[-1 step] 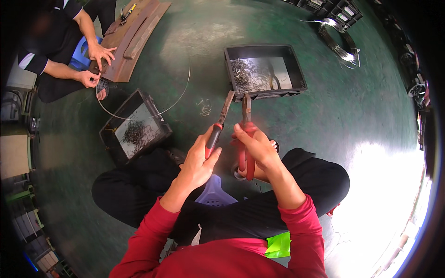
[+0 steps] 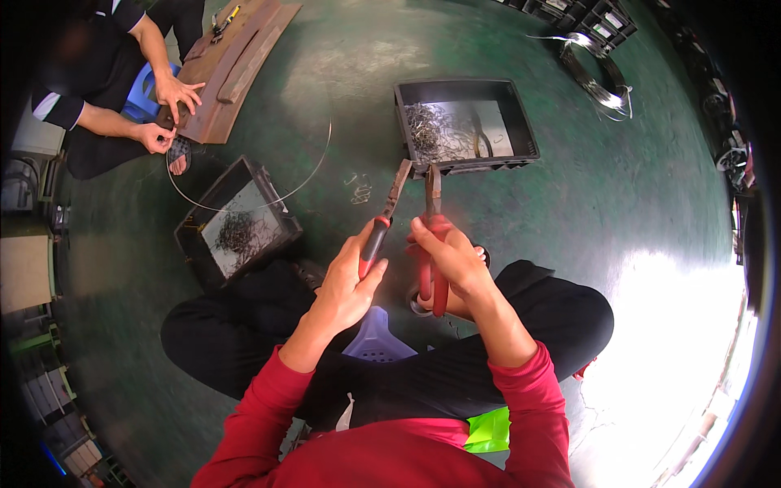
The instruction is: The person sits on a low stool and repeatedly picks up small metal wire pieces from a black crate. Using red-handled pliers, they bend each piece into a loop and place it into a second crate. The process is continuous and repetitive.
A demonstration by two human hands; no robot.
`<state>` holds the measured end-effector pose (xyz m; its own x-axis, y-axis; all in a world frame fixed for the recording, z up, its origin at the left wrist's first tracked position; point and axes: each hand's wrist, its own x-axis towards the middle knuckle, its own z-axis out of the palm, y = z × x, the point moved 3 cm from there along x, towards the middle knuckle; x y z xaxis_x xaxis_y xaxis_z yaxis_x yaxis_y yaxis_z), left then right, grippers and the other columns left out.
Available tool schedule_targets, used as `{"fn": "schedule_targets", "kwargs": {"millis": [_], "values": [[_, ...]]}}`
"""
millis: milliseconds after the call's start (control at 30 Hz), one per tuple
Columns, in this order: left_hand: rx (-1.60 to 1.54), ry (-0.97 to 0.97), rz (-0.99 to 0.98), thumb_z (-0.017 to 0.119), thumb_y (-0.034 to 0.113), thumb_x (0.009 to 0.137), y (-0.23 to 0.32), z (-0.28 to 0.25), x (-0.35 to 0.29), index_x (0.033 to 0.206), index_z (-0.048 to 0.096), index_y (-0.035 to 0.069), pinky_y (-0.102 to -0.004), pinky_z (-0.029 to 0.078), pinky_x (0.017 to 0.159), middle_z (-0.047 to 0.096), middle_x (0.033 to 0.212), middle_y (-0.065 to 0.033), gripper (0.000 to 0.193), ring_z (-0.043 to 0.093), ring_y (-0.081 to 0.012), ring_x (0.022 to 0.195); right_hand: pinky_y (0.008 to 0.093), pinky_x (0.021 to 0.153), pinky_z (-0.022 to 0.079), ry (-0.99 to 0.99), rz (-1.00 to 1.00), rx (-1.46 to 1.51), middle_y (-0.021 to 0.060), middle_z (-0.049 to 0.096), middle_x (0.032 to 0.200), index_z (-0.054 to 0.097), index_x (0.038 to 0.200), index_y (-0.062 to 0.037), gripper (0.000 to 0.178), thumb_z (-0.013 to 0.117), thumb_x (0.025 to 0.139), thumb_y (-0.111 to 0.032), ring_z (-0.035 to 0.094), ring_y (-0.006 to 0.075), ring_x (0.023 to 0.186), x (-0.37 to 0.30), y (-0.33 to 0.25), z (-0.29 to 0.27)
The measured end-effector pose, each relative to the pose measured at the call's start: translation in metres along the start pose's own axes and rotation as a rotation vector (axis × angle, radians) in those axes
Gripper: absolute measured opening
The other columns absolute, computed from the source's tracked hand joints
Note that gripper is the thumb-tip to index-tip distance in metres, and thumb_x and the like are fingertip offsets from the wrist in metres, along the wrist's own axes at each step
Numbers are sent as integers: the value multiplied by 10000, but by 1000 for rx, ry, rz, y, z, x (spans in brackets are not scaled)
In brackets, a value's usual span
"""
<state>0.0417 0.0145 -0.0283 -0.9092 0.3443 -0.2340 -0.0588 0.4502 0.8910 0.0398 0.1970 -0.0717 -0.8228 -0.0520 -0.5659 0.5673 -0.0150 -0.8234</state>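
Observation:
My left hand [image 2: 351,281] is closed round the black-and-red handle of a pair of pliers [image 2: 395,195], jaws pointing up and away from me. Beside it, my right hand [image 2: 460,262] grips a second pair of pliers [image 2: 433,191] with red handles. The two tools' heads are close together but apart, in front of the near wall of a black crate [image 2: 496,165]. Whether a small piece sits in either jaw I cannot make out. Inside that crate lie many short bent wire pieces [image 2: 425,134]. Several similar bent pieces [image 2: 360,192] rest on the green floor left of the pliers.
Another black crate [image 2: 281,236] with dark wire pieces stands at the left. Across it arcs a long wire [image 2: 303,185], held by a co-worker's hand [image 2: 154,138] beside a brown board [image 2: 236,69]. A wire coil [image 2: 602,91] lies far right. A purple stool [image 2: 377,337] shows between my legs.
The free end of the co-worker's long wire has shifted very slightly left. My hands and both pliers look unmoved.

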Motion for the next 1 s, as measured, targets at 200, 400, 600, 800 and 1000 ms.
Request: {"fn": "schedule_targets", "kwargs": {"millis": [200,400,600,800,1000], "values": [[10,5,78,603,91,895,4,-10,5,1387,426,23,-335,436,903,574,1099,-142,527,581,-257,1004,319,811,470,-29,-24,-31,127,605,1010,532,1125,27,474,547,965,-419,602,191,929,7,-2,-5],[22,-6,55,605,89,896,2,-11,5,1390,422,21,-333,432,917,574,1106,-138,531,577,-250,1011,306,697,486,42,-2,-148,80,615,857,580,1011,12,474,562,944,-457,616,166,763,1,-14,-4],[-100,19,69,598,88,912,-2,2,2,1429,389,36,-302,463,838,567,1094,-87,560,562,-177,934,288,620,473,197,57,-221,55,605,725,596,898,0,472,574,928,-470,607,146,670,-3,-24,5],[-193,50,9,579,77,928,-5,13,3,1439,376,39,-255,501,742,529,1168,-67,551,549,-114,902,284,616,467,245,5,-178,60,609,732,581,871,8,470,561,940,-456,593,142,662,-6,-23,11],[-192,71,17,576,86,938,-3,13,6,1433,381,32,-261,510,753,517,1192,-61,535,547,-115,923,291,622,463,250,27,-144,55,595,735,569,918,13,458,558,945,-444,585,143,681,-9,-24,16]]}}
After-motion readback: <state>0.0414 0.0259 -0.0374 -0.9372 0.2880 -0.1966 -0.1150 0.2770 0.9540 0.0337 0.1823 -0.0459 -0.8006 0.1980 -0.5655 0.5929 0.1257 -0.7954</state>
